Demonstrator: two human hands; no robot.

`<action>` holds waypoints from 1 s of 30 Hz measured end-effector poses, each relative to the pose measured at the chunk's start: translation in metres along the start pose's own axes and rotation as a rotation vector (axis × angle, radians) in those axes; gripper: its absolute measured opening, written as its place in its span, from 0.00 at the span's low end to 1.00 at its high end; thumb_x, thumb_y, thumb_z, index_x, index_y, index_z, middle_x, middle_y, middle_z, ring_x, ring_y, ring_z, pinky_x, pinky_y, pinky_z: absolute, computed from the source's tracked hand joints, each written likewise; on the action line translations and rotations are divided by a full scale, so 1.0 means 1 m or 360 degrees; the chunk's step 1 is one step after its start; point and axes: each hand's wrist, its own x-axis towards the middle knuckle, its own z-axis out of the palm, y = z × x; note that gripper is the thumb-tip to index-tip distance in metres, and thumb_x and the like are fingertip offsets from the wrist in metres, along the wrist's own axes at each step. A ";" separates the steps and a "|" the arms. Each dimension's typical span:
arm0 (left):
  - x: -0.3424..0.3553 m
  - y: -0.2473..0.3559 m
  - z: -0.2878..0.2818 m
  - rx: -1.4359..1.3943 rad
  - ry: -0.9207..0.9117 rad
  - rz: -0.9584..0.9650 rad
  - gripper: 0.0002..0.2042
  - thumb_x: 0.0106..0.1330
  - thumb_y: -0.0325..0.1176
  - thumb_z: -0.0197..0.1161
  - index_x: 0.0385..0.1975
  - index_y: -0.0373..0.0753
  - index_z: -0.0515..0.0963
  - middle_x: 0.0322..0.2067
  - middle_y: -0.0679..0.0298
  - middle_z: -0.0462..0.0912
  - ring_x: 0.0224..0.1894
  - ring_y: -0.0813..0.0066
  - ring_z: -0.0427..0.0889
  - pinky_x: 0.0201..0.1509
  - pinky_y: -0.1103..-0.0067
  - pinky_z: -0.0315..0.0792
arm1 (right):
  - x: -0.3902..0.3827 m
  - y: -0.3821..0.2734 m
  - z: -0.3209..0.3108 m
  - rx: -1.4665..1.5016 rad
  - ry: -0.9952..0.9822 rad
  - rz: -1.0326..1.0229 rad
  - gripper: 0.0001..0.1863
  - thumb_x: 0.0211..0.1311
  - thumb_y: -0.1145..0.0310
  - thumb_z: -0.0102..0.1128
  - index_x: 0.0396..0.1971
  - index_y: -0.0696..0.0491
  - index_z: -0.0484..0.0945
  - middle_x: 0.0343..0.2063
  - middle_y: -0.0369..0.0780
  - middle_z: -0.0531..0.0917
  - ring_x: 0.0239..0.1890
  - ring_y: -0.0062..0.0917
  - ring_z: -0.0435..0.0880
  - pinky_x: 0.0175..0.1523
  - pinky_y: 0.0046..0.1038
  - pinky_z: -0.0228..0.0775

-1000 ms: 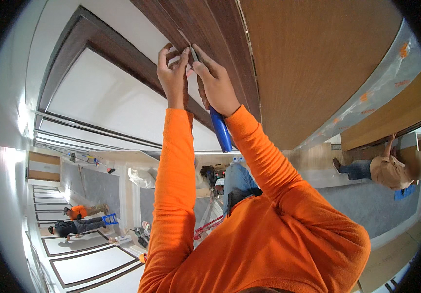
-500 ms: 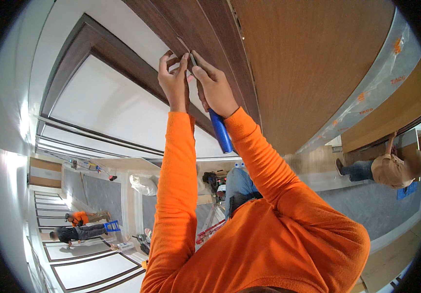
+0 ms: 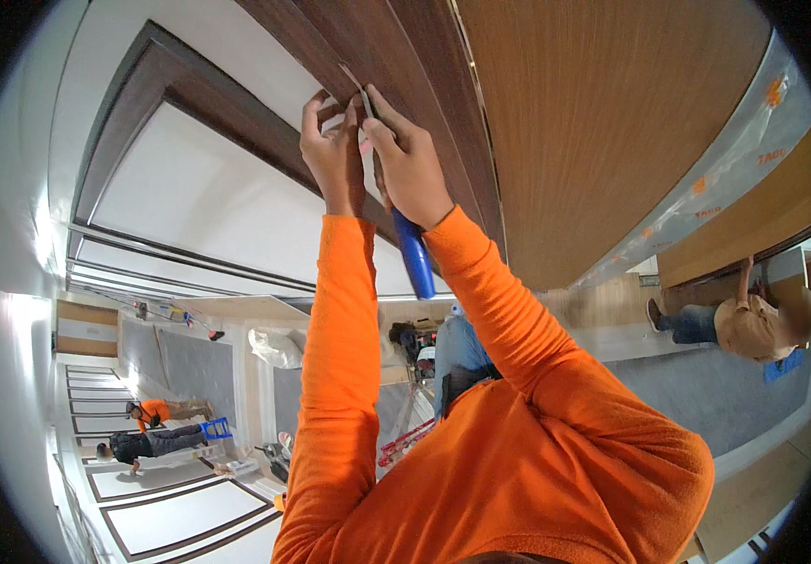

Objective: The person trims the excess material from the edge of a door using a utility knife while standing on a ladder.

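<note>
A chisel with a blue handle (image 3: pixel 412 258) and a narrow metal blade is in my right hand (image 3: pixel 405 160), closed around it. The handle sticks out below my palm, and the blade points up at the dark brown wood trim (image 3: pixel 368 42). My left hand (image 3: pixel 335 160) is beside the blade, fingers bent against the trim; whatever its fingertips pinch is hidden. A thin pale strip or split (image 3: pixel 349 73) shows on the trim just above the fingertips. Something small and pink shows between the two hands, too covered to name.
A wide brown wood panel (image 3: pixel 603 122) adjoins the trim on the right, with clear plastic film (image 3: pixel 706 197) along its edge. White panels (image 3: pixel 203 179) in dark frames lie left. One person (image 3: pixel 753 324) works at far right, two others (image 3: pixel 147 437) at far left near a blue stool (image 3: pixel 217 429).
The blade and both hands have shifted slightly up and left along the trim. The chisel's handle has tilted a little, its lower end moving left. My grip looks the same.
</note>
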 end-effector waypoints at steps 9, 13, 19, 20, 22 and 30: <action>0.003 0.009 -0.001 -0.0106 -0.0017 -0.0185 0.28 0.66 0.45 0.70 0.60 0.34 0.71 0.51 0.52 0.79 0.50 0.62 0.84 0.41 0.67 0.87 | 0.001 -0.019 -0.028 0.0060 -0.0337 0.0264 0.28 0.76 0.66 0.46 0.72 0.57 0.62 0.10 0.30 0.70 0.07 0.13 0.64 0.12 0.22 0.57; -0.001 0.009 0.005 -0.0160 0.0012 -0.0163 0.26 0.66 0.44 0.70 0.57 0.35 0.73 0.49 0.54 0.80 0.47 0.67 0.84 0.39 0.70 0.87 | 0.004 -0.017 -0.034 0.0005 -0.0350 0.0205 0.27 0.76 0.66 0.47 0.72 0.55 0.63 0.10 0.30 0.69 0.07 0.13 0.64 0.12 0.22 0.55; 0.001 -0.001 0.002 -0.0030 0.0099 -0.0119 0.23 0.65 0.44 0.71 0.52 0.34 0.75 0.45 0.55 0.82 0.41 0.74 0.84 0.30 0.77 0.85 | 0.001 -0.009 -0.024 -0.0043 -0.0250 0.0129 0.27 0.76 0.67 0.49 0.72 0.55 0.64 0.14 0.30 0.74 0.10 0.12 0.67 0.16 0.20 0.59; 0.000 -0.001 0.001 -0.0001 0.0102 -0.0127 0.23 0.65 0.44 0.72 0.51 0.34 0.75 0.44 0.55 0.82 0.40 0.74 0.84 0.29 0.78 0.84 | 0.001 -0.005 -0.020 -0.0034 -0.0195 0.0064 0.27 0.76 0.67 0.48 0.72 0.56 0.63 0.14 0.29 0.73 0.09 0.11 0.65 0.15 0.19 0.58; 0.006 -0.008 0.000 0.0054 0.0118 -0.0069 0.24 0.64 0.44 0.72 0.51 0.34 0.76 0.41 0.55 0.83 0.38 0.74 0.84 0.28 0.79 0.83 | 0.000 0.001 -0.007 -0.0008 -0.0075 -0.0022 0.27 0.77 0.67 0.47 0.72 0.57 0.62 0.14 0.28 0.71 0.09 0.10 0.64 0.13 0.18 0.56; 0.001 0.007 0.004 -0.0016 0.0126 -0.0165 0.25 0.64 0.43 0.72 0.53 0.33 0.74 0.43 0.52 0.83 0.43 0.69 0.85 0.34 0.74 0.87 | 0.003 -0.004 -0.015 0.0168 -0.0162 0.0200 0.28 0.74 0.66 0.49 0.71 0.57 0.64 0.20 0.35 0.80 0.12 0.13 0.70 0.19 0.21 0.64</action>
